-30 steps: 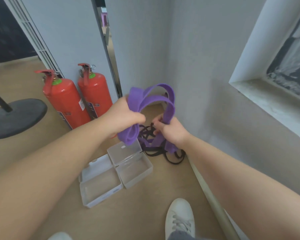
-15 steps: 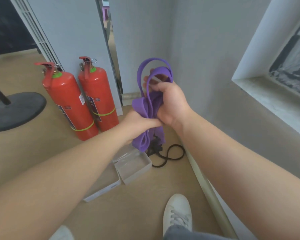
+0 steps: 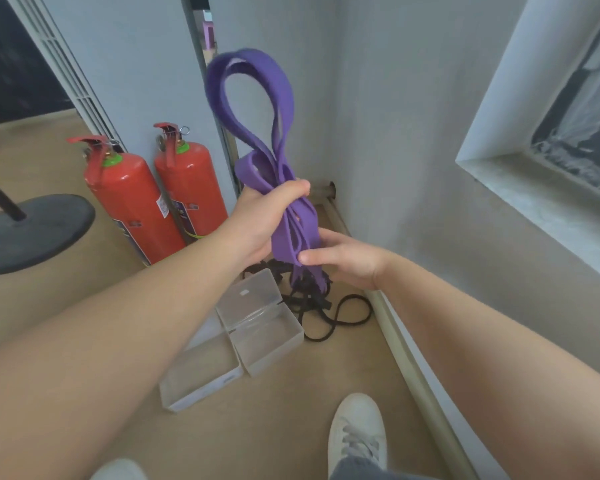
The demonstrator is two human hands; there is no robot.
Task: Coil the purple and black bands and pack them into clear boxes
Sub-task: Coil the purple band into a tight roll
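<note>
Above the far corner of the tan floor (image 3: 257, 427), the left hand (image 3: 257, 220) is gripping the wide purple rubber band (image 3: 253, 109) at its gathered middle, fingers curled tightly round it. The right hand (image 3: 350, 261) is pinching the band's lower fold between thumb and fingers. Directly below, thin black bands (image 3: 329, 306) are lying tangled along the wall edge, just beside two open clear plastic boxes (image 3: 274, 355). Two red fire extinguishers (image 3: 136, 202) are standing against the left wall, and a white shoe (image 3: 357, 427) is resting nearer. Bare floor is showing between boxes and shoe. The purple band is looping upward in several layered strands.
</note>
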